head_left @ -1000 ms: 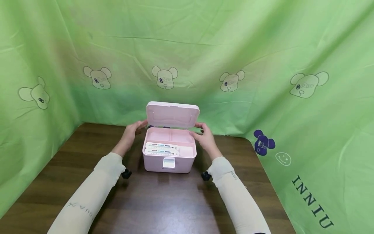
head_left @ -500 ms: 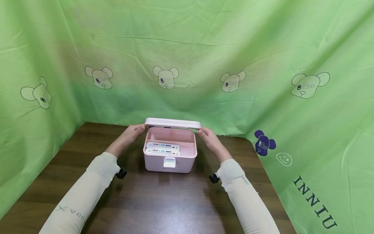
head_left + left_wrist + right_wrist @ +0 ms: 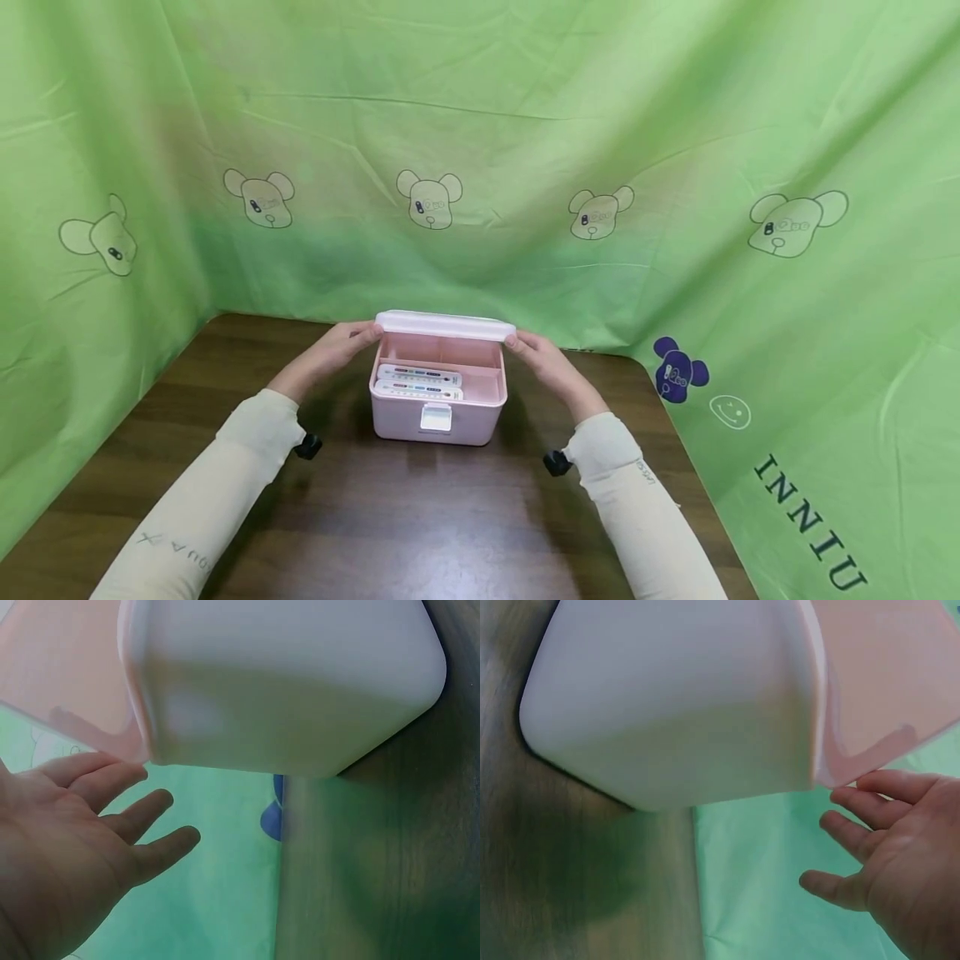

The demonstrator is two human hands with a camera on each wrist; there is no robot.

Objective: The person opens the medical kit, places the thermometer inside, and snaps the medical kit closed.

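A pink lidded storage box [image 3: 435, 421] stands on the table, its lid [image 3: 446, 325] hinged at the back and tilted partway down. Two long white flat pieces [image 3: 418, 390] with coloured print and small scale marks lie in its front compartment. At the lid's left end is my left hand [image 3: 333, 350], its fingertips at the edge. My right hand [image 3: 551, 367] touches the opposite end in the same way. Both wrist views show fairly straight, spread fingers [image 3: 169, 851] beside the box's back corner, the thumbs out of sight. A pale latch [image 3: 436, 417] sits on the box's front.
The dark wooden table [image 3: 420, 517] extends in front of the box. A green curtain [image 3: 495, 100] printed with bear heads hangs behind and along both sides. White sleeves cover the forearms, with a black wrist device [image 3: 557, 462] on the right.
The lid has come down from nearly upright to a forward tilt, both hands moving with its ends. The box and the white pieces have stayed in place.
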